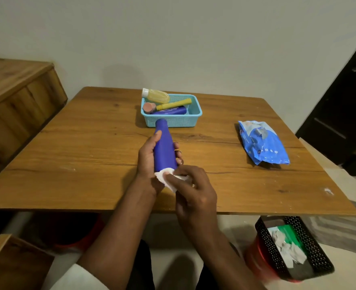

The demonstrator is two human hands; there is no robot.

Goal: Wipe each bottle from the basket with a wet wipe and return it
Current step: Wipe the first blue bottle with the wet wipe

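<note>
Partly hidden: wet wipe (166, 179) under right hand (193, 191).

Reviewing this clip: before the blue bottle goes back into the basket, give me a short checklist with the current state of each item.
1. Blue bottle held securely: ok, the left hand wraps its body.
2. Wet wipe on the bottle: ok, the right hand presses it against the base end.
3. Whole bottle wiped: cannot tell, only the base is covered now.
4. Room in the basket: ok, its right side looks free beside the other bottles.
5. Path to the basket: ok, bare table lies between.
6. Wipe pack within reach: ok, on the table to the right.
</note>
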